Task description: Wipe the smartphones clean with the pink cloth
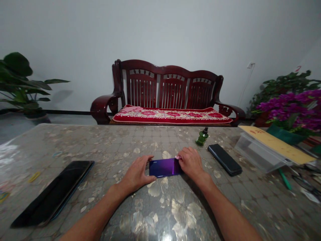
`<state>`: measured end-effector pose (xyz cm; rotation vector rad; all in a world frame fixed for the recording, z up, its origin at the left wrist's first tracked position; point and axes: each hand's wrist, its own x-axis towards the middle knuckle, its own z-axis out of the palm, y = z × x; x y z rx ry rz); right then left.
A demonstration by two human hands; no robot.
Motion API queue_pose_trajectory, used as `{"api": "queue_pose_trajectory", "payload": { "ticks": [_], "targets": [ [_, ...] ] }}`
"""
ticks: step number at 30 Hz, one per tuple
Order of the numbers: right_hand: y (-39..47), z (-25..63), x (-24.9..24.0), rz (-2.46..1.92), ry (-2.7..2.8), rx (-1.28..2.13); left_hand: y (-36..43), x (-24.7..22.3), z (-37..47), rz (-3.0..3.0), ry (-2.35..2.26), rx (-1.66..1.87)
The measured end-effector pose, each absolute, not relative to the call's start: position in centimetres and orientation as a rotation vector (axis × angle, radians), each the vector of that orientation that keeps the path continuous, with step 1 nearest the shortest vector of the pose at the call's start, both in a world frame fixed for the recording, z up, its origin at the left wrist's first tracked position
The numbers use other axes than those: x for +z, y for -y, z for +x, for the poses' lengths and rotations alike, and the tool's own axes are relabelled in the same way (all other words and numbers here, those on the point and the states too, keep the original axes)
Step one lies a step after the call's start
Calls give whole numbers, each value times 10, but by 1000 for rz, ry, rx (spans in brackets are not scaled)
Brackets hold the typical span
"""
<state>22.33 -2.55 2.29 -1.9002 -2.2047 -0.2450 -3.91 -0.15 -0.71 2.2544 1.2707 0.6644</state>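
A smartphone (163,168) with a shiny blue-purple back lies face down on the patterned table cover. My left hand (137,172) grips its left end, the thumb at the near corner and the fingers at the far corner. Over the right end, my right hand (190,161) is closed in a pinch. A scrap of something thin and pinkish, perhaps cloth or tissue, (178,157) pokes out from its fingertips at the phone's far right corner. The right hand hides that end of the phone.
The table (112,144) also bears a black tablet (54,194) at left, a green bottle (202,136), a dark oblong case (224,159) and a clear plastic box (260,154) under a yellow envelope (278,142). Behind stands a wooden bench (173,87). Purple flowers (293,107) are at right.
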Motion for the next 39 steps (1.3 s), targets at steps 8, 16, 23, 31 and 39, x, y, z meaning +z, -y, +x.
{"api": "queue_pose_trajectory", "payload": {
  "ticks": [8, 16, 23, 31, 39],
  "targets": [
    [29, 227, 30, -1838, 2287, -205, 2, -4, -39, 2253, -1281, 631],
    [28, 220, 31, -1856, 2295, -237, 2, -7, -39, 2252, -1275, 650],
    [31, 221, 33, -1840, 2307, -194, 4, -2, -37, 2255, -1292, 633],
    [28, 230, 33, -1858, 2257, -170, 4, -2, -38, 2265, -1290, 608],
    [23, 227, 28, -1920, 2244, -245, 4, -3, -38, 2259, -1288, 612]
  ]
}}
